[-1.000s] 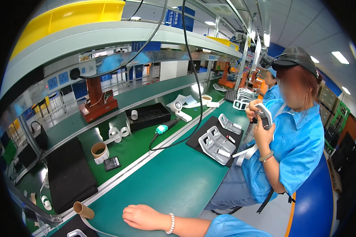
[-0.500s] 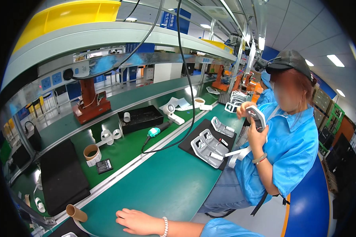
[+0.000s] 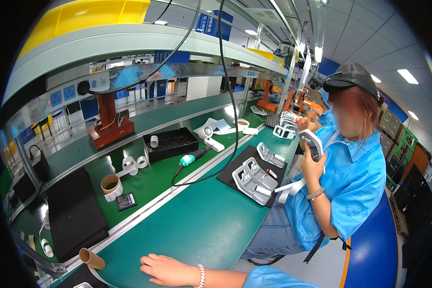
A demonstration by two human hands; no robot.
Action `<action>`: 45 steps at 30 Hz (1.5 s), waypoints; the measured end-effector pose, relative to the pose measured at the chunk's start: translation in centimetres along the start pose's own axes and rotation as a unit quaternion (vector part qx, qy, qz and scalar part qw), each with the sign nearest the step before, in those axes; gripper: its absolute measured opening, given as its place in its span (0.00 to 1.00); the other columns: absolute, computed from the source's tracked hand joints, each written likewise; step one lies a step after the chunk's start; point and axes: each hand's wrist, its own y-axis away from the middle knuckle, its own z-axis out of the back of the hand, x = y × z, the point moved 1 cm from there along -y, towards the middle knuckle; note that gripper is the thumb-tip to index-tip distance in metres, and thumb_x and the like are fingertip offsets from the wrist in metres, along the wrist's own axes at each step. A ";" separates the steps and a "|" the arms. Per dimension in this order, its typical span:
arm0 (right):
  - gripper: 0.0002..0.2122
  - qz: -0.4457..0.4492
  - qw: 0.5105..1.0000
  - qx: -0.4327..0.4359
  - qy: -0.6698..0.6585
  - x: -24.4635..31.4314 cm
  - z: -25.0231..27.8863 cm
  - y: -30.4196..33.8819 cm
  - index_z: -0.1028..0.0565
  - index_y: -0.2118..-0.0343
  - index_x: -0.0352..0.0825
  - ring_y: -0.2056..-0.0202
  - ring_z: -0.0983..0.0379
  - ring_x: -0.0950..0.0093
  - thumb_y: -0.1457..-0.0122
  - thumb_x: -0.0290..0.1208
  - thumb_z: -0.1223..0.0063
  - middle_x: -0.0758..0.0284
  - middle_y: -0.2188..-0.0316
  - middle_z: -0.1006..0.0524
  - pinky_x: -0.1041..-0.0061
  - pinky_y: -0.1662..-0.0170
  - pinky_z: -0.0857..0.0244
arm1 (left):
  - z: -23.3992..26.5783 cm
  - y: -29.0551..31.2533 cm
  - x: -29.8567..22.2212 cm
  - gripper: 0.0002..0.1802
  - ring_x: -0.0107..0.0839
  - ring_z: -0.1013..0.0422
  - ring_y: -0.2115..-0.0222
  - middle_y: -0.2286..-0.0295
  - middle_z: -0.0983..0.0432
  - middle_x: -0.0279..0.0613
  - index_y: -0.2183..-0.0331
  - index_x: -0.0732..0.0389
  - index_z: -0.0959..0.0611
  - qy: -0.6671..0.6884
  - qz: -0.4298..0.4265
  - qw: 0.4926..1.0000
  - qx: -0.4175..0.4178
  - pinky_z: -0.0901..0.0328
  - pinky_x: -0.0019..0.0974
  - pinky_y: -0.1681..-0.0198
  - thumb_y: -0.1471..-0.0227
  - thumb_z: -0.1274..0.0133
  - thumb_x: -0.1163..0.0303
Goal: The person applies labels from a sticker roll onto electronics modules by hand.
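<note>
My right hand [image 3: 165, 270] rests palm down on the green worktop [image 3: 189, 225], coming in from the lower right with a beaded bracelet on the wrist. Its fingers are loosely stretched and nothing is in them. To its left stands a cardboard tube [image 3: 92, 259] with a pale strip trailing from it. Part of a light-coloured piece [image 3: 83, 285] on a dark mat shows at the lower edge. My left hand is out of the picture. Farther right, a co-worker's hand [image 3: 313, 168] holds a grey-white frame-shaped part [image 3: 314, 142] upright.
Grey moulded parts [image 3: 251, 178] lie on a black mat before the co-worker. Along the far strip are a black tray [image 3: 173, 145], a teal-and-black handheld tool [image 3: 187, 161], a tape roll [image 3: 111, 184] and a black pad [image 3: 77, 216]. A black cable [image 3: 232, 103] hangs across.
The co-worker's other hand has left the frame-shaped part and moved away toward the white frames behind it. My right hand has stayed in place.
</note>
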 end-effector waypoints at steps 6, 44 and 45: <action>0.15 0.006 1.000 0.000 -0.003 0.5 0.5 -0.2 0.33 0.65 0.29 0.59 0.38 0.66 0.54 0.26 0.43 0.61 0.60 0.37 0.70 0.56 0.37 | 1.4 0.2 1.8 0.05 0.25 0.29 0.75 0.73 0.25 0.38 0.66 0.65 0.23 0.027 0.023 0.999 -0.014 0.34 0.26 0.72 0.49 0.51 0.77; 0.15 0.003 1.000 0.006 0.001 0.4 0.4 0.1 0.33 0.64 0.30 0.59 0.38 0.67 0.54 0.26 0.43 0.62 0.60 0.37 0.70 0.55 0.38 | -0.2 0.0 -0.4 0.08 0.27 0.29 0.73 0.72 0.25 0.40 0.65 0.66 0.23 -0.057 0.015 0.998 -0.028 0.34 0.27 0.70 0.50 0.50 0.77; 0.15 0.001 1.000 0.007 0.005 0.4 0.3 0.1 0.33 0.64 0.30 0.59 0.38 0.67 0.54 0.26 0.43 0.62 0.60 0.37 0.70 0.55 0.38 | -0.2 0.0 -0.4 0.07 0.27 0.29 0.72 0.72 0.25 0.40 0.65 0.66 0.23 -0.059 0.009 0.998 -0.028 0.34 0.27 0.70 0.50 0.50 0.77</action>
